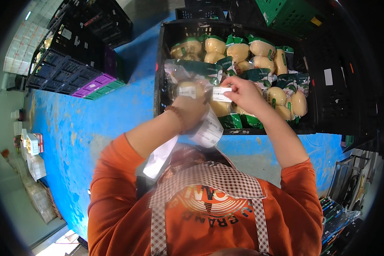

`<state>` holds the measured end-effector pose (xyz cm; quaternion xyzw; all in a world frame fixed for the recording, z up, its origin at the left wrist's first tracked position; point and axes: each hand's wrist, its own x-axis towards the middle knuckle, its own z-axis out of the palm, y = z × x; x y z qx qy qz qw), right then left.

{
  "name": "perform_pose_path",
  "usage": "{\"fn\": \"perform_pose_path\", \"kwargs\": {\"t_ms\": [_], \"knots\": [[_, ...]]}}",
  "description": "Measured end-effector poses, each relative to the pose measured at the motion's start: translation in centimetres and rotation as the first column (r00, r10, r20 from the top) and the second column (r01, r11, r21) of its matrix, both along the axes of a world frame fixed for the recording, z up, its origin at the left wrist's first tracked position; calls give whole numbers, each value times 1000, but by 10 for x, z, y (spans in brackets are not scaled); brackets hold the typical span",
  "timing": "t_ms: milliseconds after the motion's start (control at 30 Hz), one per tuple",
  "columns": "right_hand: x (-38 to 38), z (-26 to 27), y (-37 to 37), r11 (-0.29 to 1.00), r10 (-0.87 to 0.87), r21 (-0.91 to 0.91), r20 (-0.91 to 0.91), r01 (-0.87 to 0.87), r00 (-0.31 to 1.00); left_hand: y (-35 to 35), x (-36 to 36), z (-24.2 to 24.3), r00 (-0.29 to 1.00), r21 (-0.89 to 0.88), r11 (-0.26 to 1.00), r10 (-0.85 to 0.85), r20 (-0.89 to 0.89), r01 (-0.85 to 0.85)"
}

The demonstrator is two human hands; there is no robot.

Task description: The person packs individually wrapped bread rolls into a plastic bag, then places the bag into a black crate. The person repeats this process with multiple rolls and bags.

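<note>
My left hand [193, 110], partly blurred, is shut on a strip of printed labels [208, 129]. Its pale backing paper [161, 156] hangs down beside my forearm. Between the thumb and fingers of my right hand [244, 94] is one small white label [221, 94] bearing print. Both hands are over a black plastic crate [158, 73] of clear-and-green bags of what look like pale yellow potatoes [215, 48]. Just beyond my left hand, a bag [198, 68] shows a white label [187, 92] on its front. My left hand hides part of that bag.
Stacked black crates [73, 48] with purple and green ones stand on the blue floor [83, 140] at left. A green crate [289, 16] sits beyond the crate at top right, with dark crates [336, 80] along the right. A metal frame [348, 176] stands at lower right.
</note>
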<state>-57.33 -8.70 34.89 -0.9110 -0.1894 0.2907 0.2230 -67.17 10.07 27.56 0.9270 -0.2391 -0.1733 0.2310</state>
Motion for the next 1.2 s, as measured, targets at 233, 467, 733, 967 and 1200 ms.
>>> {"fn": "perform_pose_path", "kwargs": {"t_ms": [233,467,733,967,1200], "knots": [[-4,-33,-2,676,708,-611,380,-412,596,11,4,8,981,-309,931,193,-29,-193],[-7,6,-22,838,481,-314,42,-446,876,6,-11,-9,777,-776,-46,1,-630,-629],[-76,20,-39,809,-190,509,-246,294,950,-41,-9,16,760,-777,-178,165,-629,-604],[-98,46,-75,887,-397,298,98,353,913,-82,-2,35,884,-858,217,94,-457,-466],[-57,49,-114,832,-394,373,-122,410,911,-105,14,39,916,-808,532,400,-23,-252]]}}
